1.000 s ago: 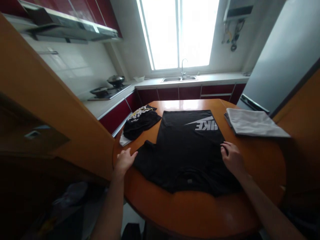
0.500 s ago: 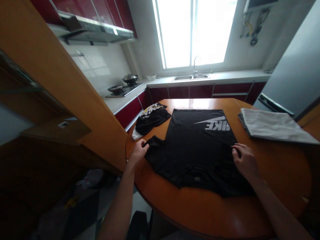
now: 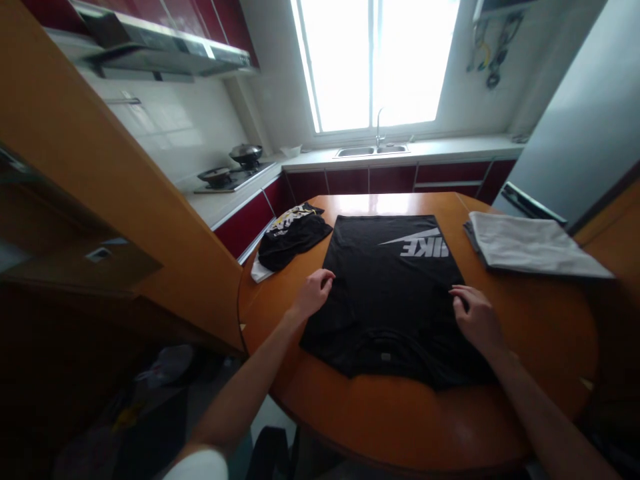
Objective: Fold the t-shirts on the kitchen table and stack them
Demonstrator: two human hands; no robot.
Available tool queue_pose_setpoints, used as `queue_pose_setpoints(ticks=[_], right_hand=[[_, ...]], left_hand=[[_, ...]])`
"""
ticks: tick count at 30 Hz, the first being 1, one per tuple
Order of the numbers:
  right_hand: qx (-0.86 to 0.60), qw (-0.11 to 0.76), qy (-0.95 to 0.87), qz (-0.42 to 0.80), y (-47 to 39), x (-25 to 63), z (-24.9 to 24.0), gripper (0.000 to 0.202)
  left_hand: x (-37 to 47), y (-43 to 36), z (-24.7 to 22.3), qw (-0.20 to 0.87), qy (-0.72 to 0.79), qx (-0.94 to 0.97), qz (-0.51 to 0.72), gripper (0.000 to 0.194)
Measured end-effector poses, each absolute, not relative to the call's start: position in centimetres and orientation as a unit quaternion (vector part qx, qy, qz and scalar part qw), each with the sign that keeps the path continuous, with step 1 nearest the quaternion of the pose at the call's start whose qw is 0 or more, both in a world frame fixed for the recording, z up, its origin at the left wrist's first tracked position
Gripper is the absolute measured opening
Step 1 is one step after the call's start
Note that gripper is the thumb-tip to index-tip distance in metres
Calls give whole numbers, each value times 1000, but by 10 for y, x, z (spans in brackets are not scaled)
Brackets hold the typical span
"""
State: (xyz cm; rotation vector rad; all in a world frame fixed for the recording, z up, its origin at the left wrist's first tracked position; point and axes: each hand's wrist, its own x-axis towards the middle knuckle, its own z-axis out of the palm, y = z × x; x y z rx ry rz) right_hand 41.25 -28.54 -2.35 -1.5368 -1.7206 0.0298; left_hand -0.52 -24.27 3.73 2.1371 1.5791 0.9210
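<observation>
A black T-shirt (image 3: 385, 287) with a white swoosh and lettering lies spread on the round wooden table (image 3: 400, 427), its collar toward me. My left hand (image 3: 315, 295) is closed at the shirt's left edge, thumb and fingers pinching the fabric by the sleeve, which is tucked inward. At the opposite edge rests my right hand (image 3: 477, 321); its fingers are curved, with a gap between thumb and forefinger, and the fingertips touch the cloth. The right sleeve also lies inward, partly hidden in the dark fabric.
Crumpled black clothing (image 3: 293, 237) with white and yellow print lies at the table's left. A folded white and grey cloth (image 3: 535, 243) lies at the right. Beyond are a sink (image 3: 373, 151), a stove with pans (image 3: 245, 155) and a tall pale appliance (image 3: 565, 127).
My left hand has moved right and inward, bringing the left sleeve from sticking out to lying over the shirt's body. My right hand stays at the shirt's right edge. The view has shifted slightly.
</observation>
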Motion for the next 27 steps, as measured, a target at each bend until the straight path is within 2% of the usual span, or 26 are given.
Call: queue_pose_setpoints(ticks=[3, 6, 8, 10, 14, 22, 25, 27], right_hand=[[-605, 367, -707, 25, -288, 404, -26, 38], [-600, 275, -751, 25, -291, 393, -31, 52], [-603, 220, -766, 19, -293, 388, -33, 59], [-610, 202, -766, 9, -293, 385, -33, 61], [-636, 223, -739, -9, -291, 384, -29, 62], [-649, 221, -727, 44, -291, 380, -32, 64], [-632, 253, -730, 62, -292, 384, -16, 59], [-602, 305, -735, 63, -298, 390, 1, 53]], left_hand=[[-4, -252, 13, 98, 526, 818, 210, 44], [-2, -259, 1, 65, 529, 840, 100, 59], [0, -260, 2, 39, 531, 842, 86, 62], [2, -260, 6, 14, 528, 843, 106, 63], [10, -262, 6, 5, 522, 843, 128, 65], [13, -262, -7, 42, 513, 851, 101, 62], [15, -264, 7, 59, 506, 850, 135, 58], [13, -270, 21, 78, 480, 854, 184, 53]])
